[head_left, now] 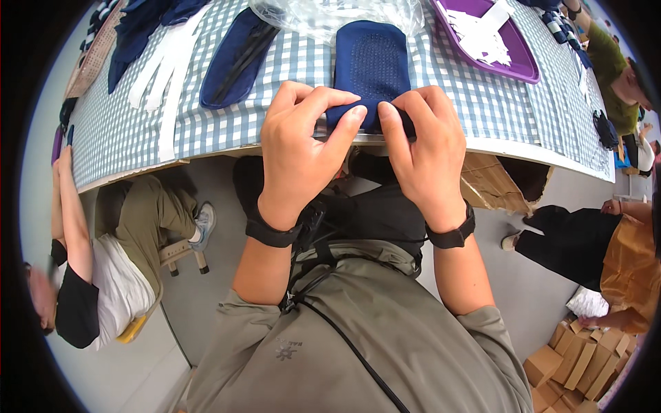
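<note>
A dark blue sock (372,65) with a dotted grip sole lies flat on the blue-and-white checked tablecloth (227,103), its near end at the table's front edge. My left hand (303,148) pinches that near end between thumb and forefinger. My right hand (423,148) grips the same end from the right, fingers curled over it. Both wrists wear black bands.
A second dark blue sock (235,58) lies to the left, with white card strips (165,76) and more dark fabric beyond. Clear plastic bags (323,15) lie behind; a purple tray (506,51) holds white cards. People sit at left and right; small cardboard boxes (578,361) are piled on the floor.
</note>
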`<state>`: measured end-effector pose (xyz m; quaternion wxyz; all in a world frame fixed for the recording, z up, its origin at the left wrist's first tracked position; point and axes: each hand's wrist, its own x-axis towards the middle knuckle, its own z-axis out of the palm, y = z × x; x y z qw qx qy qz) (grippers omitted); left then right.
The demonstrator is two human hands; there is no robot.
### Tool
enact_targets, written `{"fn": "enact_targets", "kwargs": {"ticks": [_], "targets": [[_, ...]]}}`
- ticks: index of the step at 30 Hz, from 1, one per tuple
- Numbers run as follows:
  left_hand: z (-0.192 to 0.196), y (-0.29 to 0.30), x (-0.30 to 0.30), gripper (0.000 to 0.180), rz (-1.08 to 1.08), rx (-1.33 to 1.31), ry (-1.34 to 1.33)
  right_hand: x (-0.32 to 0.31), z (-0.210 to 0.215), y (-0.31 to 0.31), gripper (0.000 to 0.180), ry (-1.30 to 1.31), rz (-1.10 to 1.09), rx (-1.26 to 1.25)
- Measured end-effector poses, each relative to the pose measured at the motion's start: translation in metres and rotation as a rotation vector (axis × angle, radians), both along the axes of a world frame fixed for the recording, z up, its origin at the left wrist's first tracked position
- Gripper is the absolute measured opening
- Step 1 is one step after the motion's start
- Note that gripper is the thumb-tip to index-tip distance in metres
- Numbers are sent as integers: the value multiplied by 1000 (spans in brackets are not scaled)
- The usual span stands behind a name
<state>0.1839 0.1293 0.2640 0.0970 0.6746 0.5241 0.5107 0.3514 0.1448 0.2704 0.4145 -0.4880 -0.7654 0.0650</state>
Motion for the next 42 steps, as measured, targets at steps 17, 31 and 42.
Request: {"fn": "enact_targets", "kwargs": {"ticks": [17,31,42], "targets": [[1,5,8,15,135,75,1,-8,17,11,21,235,-152,-256],[6,-3,18,14,216,65,106,-5,23,3,23,211,-153,-297],[9,2,24,16,262,138,56,-9,19,8,25,65,-179,-313]]}}
